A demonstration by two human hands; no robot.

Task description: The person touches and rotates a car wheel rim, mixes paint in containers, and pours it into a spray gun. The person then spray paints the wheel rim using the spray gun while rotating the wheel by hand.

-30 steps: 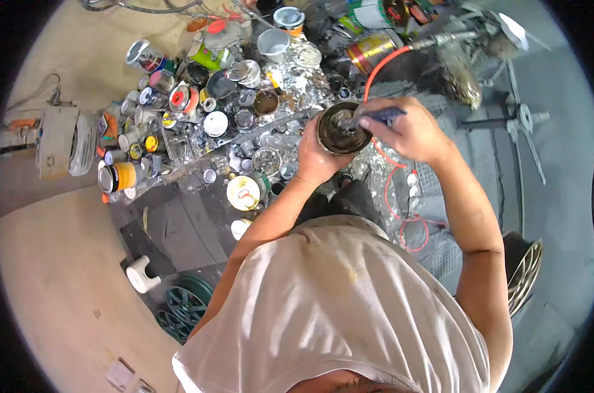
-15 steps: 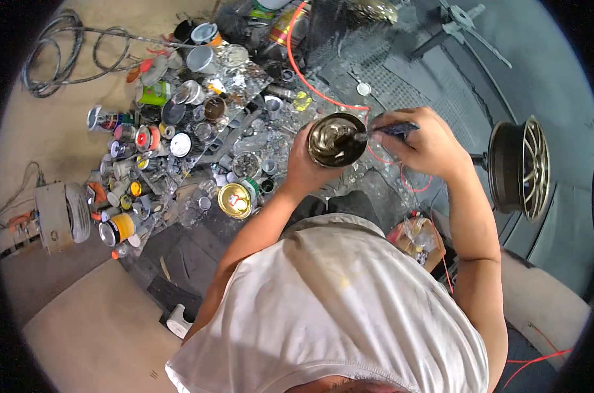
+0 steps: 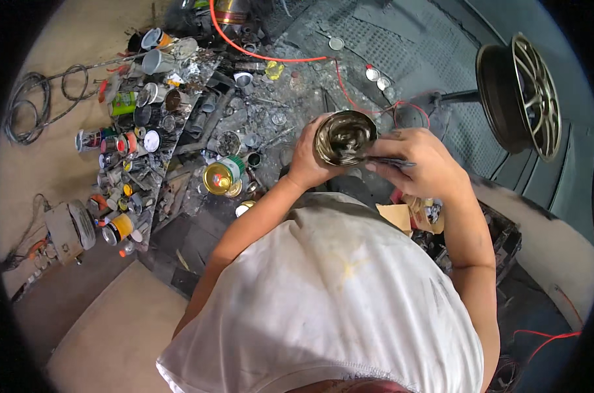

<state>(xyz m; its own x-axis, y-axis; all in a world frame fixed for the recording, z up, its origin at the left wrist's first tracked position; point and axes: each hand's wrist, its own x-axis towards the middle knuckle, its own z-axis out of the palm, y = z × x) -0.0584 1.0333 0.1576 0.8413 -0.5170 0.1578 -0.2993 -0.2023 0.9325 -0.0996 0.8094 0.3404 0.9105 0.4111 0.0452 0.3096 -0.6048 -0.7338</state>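
My left hand (image 3: 307,154) is wrapped round the left side of an open paint can (image 3: 343,112). Inside the can swirls a thick, dark bronze metallic paint (image 3: 344,139). With my right hand (image 3: 431,164) I pinch a dark, thin stirring tool (image 3: 390,161), whose end reaches over the can's right rim into the paint. Its tip is hidden, so I cannot tell its exact kind. Below and left of the can, a green tin with a gold end (image 3: 218,178) lies on its side on the floor.
A paint-spattered bench (image 3: 179,134) crowded with several cups, tins and bottles fills the left. A bronze wheel rim (image 3: 531,98) is mounted on a stand at the right. A red hose (image 3: 271,57) crosses the floor ahead. An open cardboard box (image 3: 396,216) is beside my right side.
The whole view has shifted and turned, so the bench appears further left and the wheel rim higher. The stirring tool has moved within the can, and the paint's swirl looks different.
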